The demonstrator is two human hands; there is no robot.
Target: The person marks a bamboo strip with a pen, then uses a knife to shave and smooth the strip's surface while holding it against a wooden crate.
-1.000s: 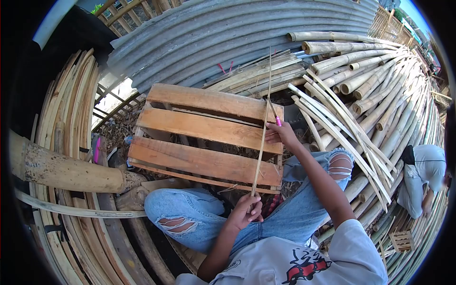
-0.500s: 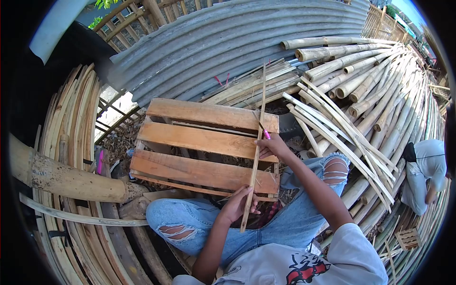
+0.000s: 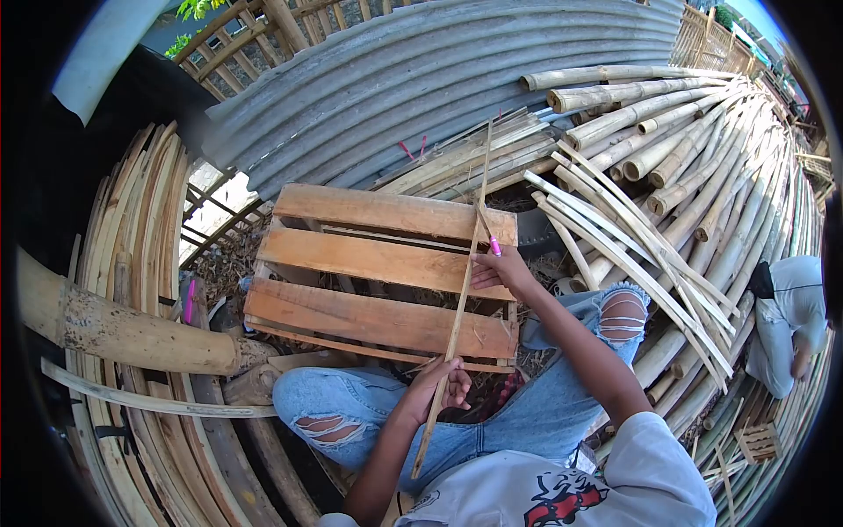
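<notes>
corrugated metal sheeting (image 3: pixel 421 88) spans the top of the frame. at centre, a thin bamboo strip (image 3: pixel 462 305) slants over the wooden crate (image 3: pixel 369 255), its lower part gripped in the left hand (image 3: pixel 432 389); the right hand (image 3: pixel 503 270), clamped on a pink-handled knife (image 3: pixel 494 247), touches it higher up.

Someone sits with knees spread behind a slatted wooden crate (image 3: pixel 378 250), the left hand (image 3: pixel 438 385) gripping a long bamboo strip (image 3: pixel 461 307) while the right hand (image 3: pixel 504 272) holds a pink-handled knife (image 3: pixel 495 247), its blade against the strip. Over past the right knee, bamboo poles (image 3: pixel 615 93) lie heaped beside a corrugated sheet (image 3: pixel 395 97), and another person (image 3: pixel 795 294) bends low near the pile's far side.
</notes>
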